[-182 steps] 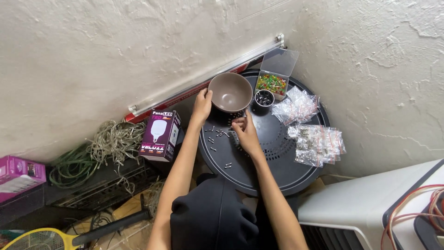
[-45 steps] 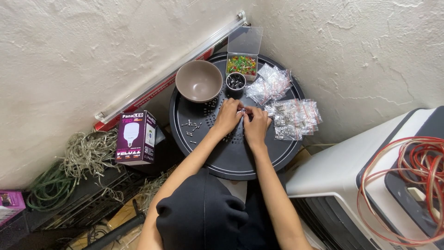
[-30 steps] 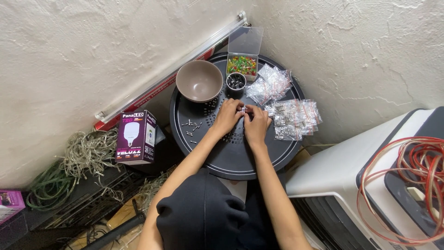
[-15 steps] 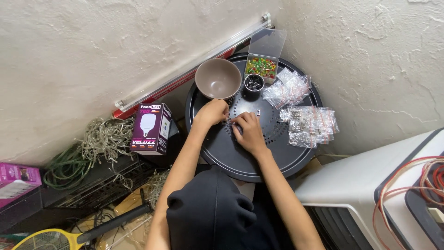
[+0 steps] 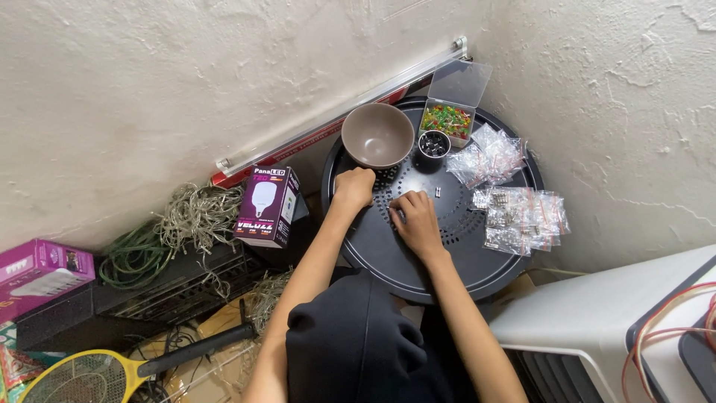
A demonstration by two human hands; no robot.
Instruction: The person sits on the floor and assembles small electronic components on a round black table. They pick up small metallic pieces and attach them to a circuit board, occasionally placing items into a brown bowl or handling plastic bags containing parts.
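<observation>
far left, a pink carton (image 5: pixel 41 272) lies on a dark crate, and below it a yellow racket-shaped swatter (image 5: pixel 82 377) rests on the floor clutter. a coil of green cable (image 5: pixel 134 254) and a tangle of pale wire (image 5: pixel 195 220) sit beside them. right of the tangle stands a purple-and-white bulb box (image 5: pixel 268 207), just beside the rim of a round black perforated tray (image 5: pixel 462 261). a long tube lamp (image 5: pixel 343 112) leans along the wall behind both.

the left hand (image 5: pixel 353 188) rests on the left part of the tray, fingers curled in loosely into a near fist; whether it pinches anything i cannot tell. just beyond it, at the far edge of the tray, sits an empty brown bowl (image 5: pixel 377 135). the right hand (image 5: pixel 415 222) lies palm-down near the tray's middle, fingers bent and close together over the holes, fingertips touching the surface; anything under them is hidden. a few tiny metal parts (image 5: pixel 438 192) lie loose on the tray just past the right hand.

further right, a small dark cup (image 5: pixel 433 144) holding little pieces stands next to the bowl, and behind it an open clear box (image 5: pixel 446 119) shows mixed red, green and yellow bits. clear plastic bags (image 5: pixel 488 155) lie to its right, and more small bags (image 5: pixel 522 218) lie nearer along the tray's right rim. a white appliance (image 5: pixel 619 336) fills the near right corner.
</observation>
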